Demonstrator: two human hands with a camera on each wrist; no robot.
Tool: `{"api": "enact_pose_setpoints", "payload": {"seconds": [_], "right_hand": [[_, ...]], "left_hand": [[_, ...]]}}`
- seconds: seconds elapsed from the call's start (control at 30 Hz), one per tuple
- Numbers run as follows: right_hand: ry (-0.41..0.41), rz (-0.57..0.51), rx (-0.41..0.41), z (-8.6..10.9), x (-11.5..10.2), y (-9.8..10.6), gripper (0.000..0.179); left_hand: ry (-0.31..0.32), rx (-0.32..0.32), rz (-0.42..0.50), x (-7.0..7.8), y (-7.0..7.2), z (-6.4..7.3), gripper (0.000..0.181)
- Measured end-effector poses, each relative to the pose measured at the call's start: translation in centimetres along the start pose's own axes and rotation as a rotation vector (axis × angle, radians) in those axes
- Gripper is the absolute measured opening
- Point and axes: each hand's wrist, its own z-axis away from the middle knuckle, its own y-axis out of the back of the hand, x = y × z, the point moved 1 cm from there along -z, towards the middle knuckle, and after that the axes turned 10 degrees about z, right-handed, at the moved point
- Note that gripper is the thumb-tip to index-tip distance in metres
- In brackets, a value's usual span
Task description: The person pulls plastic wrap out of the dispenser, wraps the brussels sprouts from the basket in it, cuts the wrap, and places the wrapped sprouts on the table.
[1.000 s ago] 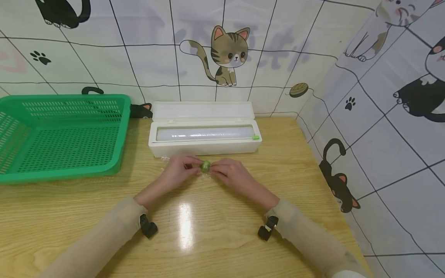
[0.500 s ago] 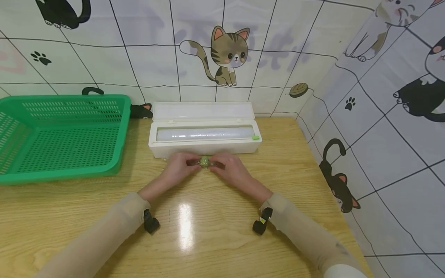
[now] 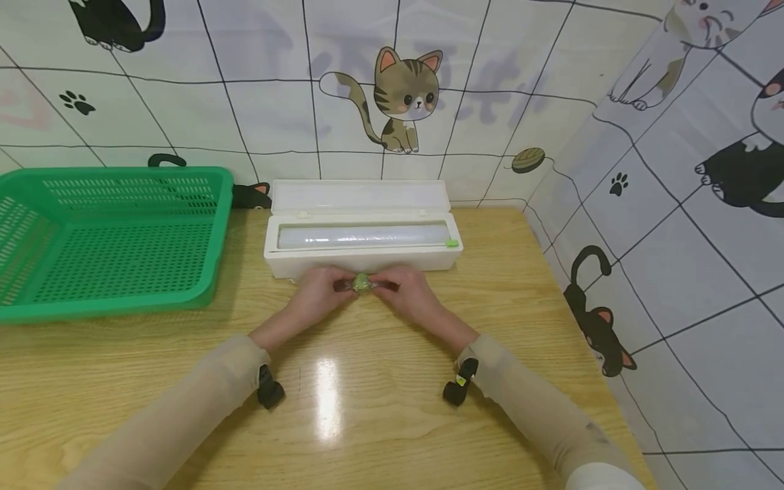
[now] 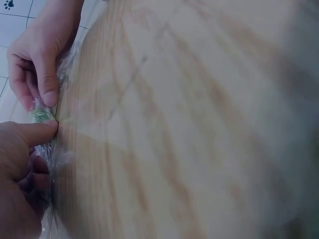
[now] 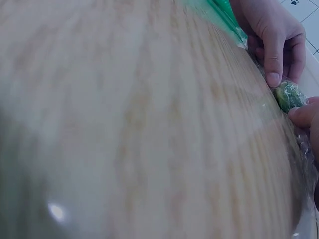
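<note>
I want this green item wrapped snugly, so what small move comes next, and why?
I'd probably twist the clear film: the left hand and right hand pinch it on either side of the green item, with loose folds showing.

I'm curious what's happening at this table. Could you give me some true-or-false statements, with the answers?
1. The left hand and right hand are at a small green item in clear film. True.
2. The white box's lid is shut. False: the lid of the white box stands open.
3. The green basket is left of the white box. True.
4. The small green item lies in the basket. False: it is between the hands, in front of the box.
</note>
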Motion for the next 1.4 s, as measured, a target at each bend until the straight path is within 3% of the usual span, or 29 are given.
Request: {"api": "enact_pose_setpoints", "payload": {"seconds": [0.17,0.33,0.53,0.7,1.0,1.13,1.33,1.4], "right_hand": [[-0.017,-0.039,0.003,0.0,0.1,0.1,0.021],[-0.042,-0.041,-0.044,0.3,-0.2,0.4,0.020],[-0.041,-0.087,-0.106,1.0,-0.7,0.7,0.016],[0.054,-0.114,-0.143,1.7,-0.8,1.0,0.015],[0.312,-0.044,-0.190,3.5,-1.5,1.9,0.020],[0.414,0.022,-0.157,3.9,-1.7,1.9,0.023],[0.434,0.052,-0.153,3.8,-1.8,2.1,0.024],[0.436,0.056,-0.172,3.6,-1.8,2.2,0.023]], "left_hand": [[-0.005,-0.026,-0.056,-0.1,-0.2,-0.3,0.026],[-0.020,-0.087,-0.101,-0.1,0.0,-0.1,0.020],[-0.137,-0.196,-0.120,-0.1,0.8,0.6,0.011],[-0.213,-0.311,-0.100,0.5,1.3,1.4,0.009],[-0.152,-0.471,-0.006,1.4,1.8,2.6,0.012],[-0.176,-0.458,-0.023,1.7,1.8,2.9,0.012],[-0.158,-0.356,0.030,1.8,1.7,3.2,0.009],[-0.184,-0.331,0.036,1.7,1.7,3.3,0.010]]}}
